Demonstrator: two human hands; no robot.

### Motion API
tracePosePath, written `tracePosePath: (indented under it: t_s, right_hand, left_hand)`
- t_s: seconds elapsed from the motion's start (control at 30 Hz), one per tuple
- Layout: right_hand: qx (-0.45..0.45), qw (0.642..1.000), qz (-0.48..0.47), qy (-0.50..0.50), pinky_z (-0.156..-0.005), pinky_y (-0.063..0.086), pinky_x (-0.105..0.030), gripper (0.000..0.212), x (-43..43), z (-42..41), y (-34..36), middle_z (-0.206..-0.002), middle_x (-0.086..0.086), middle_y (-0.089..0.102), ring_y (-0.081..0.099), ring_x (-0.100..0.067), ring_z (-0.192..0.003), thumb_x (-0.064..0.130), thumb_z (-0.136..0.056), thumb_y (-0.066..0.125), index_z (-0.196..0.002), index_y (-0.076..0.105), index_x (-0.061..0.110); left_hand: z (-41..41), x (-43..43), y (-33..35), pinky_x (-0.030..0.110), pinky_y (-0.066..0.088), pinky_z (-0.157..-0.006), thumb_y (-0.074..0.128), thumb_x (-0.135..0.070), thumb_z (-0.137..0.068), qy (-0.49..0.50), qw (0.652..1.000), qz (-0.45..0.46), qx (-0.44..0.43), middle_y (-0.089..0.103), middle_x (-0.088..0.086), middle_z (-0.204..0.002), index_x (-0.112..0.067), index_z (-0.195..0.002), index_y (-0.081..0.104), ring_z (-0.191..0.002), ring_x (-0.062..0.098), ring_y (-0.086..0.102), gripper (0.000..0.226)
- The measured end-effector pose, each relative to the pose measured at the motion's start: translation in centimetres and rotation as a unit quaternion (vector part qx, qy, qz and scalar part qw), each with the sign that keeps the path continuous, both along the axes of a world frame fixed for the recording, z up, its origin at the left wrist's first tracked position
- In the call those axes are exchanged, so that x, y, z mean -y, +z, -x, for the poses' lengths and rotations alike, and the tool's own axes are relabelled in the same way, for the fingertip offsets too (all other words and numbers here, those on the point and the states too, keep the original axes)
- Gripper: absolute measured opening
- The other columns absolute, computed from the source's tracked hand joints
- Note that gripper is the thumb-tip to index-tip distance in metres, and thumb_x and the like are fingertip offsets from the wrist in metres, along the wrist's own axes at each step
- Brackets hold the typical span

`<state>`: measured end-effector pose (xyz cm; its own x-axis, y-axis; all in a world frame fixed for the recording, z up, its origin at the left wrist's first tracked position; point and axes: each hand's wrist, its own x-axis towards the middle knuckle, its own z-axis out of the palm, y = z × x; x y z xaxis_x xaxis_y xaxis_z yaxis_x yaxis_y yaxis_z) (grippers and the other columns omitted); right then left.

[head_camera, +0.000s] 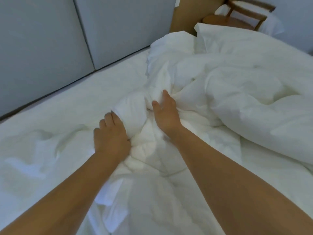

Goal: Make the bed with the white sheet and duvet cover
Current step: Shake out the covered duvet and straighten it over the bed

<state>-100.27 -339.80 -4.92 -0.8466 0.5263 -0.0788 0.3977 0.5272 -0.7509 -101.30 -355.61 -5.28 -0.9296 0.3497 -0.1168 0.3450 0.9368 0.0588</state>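
Observation:
A white sheet [59, 119] covers the mattress on the left, with some wrinkles. A bunched white duvet in its cover [237, 92] is piled across the middle and right of the bed. My left hand [110, 134] grips a rolled fold of the duvet from its left side, fingers curled into the cloth. My right hand [166, 112] lies on the same fold from the right; the thumb and one finger show, and the other fingers are buried in the fabric.
A grey padded headboard [50, 39] runs along the far left edge of the bed. A wooden chair [240, 14] with white cloth on it stands beyond the far right corner. A white pillow [225, 33] lies behind the duvet.

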Motion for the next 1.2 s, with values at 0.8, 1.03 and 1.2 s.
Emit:
tracePosePath:
  t_s: [0.8, 1.03, 1.2]
  right_hand:
    - [-0.097, 0.809, 0.367, -0.449, -0.101, 0.037, -0.027, 0.057, -14.5, -46.5, -12.2, -0.141, -0.002, 0.041, 0.044, -0.012, -0.122, 0.036, -0.093, 0.055, -0.143, 0.032, 0.021]
    - [-0.073, 0.782, 0.434, -0.441, -0.1, 0.046, -0.042, 0.058, -13.0, -46.0, -13.2, -0.125, -0.001, 0.058, 0.057, -0.02, -0.112, 0.032, -0.08, 0.072, -0.13, 0.046, 0.016]
    - [-0.107, 0.807, 0.343, -0.469, -0.081, 0.045, -0.031, 0.016, -12.1, -45.8, -11.3, -0.095, -0.001, 0.064, 0.058, -0.017, -0.09, 0.022, -0.097, 0.049, -0.097, 0.062, 0.012]
  left_hand:
    - [-41.9, -27.2, 3.7, 0.051, 0.028, -0.109, 0.048, -0.03, -0.073, -0.654, 0.749, -0.069, -0.083, 0.064, 0.003, -0.114, -0.018, -0.109, 0.067, -0.122, 0.024, 0.051, 0.043]
    - [-33.0, -25.7, -3.3, 0.06, 0.011, -0.11, 0.037, -0.039, -0.084, -0.619, 0.733, 0.264, -0.102, 0.058, 0.018, -0.12, -0.013, -0.123, 0.06, -0.12, 0.034, 0.04, 0.053]
    - [-32.2, -25.5, -3.1, 0.036, 0.053, -0.067, 0.039, -0.02, -0.082, -0.626, 0.776, -0.015, -0.072, 0.055, 0.008, -0.065, -0.009, -0.066, 0.058, -0.062, 0.028, 0.058, 0.027]
